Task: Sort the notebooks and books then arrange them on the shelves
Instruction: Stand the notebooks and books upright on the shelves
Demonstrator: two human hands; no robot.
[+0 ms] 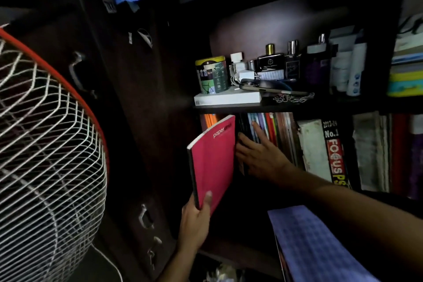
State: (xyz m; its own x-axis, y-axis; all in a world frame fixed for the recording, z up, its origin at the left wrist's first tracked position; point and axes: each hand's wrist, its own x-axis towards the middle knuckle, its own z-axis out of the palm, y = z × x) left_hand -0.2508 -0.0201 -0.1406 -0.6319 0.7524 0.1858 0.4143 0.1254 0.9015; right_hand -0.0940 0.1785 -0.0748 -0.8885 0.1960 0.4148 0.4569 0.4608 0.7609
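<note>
— Dim shelf point(286, 107), centre frame: left hand point(194, 220) grips the red notebook point(212, 162) upright beside the books point(274, 135).
— Right hand point(256, 155), fingers spread, parts them; widen the gap first, I'd say.

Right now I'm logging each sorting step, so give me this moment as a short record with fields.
left hand: left hand grips the bottom edge of the pink softcover notebook, held upright
right hand: right hand, fingers straight, presses against the upright row of thin colourful books
gap: dark space between notebook and row
shelf above: dark wooden shelf carries perfume bottles
foreground: blue checked paper
</note>
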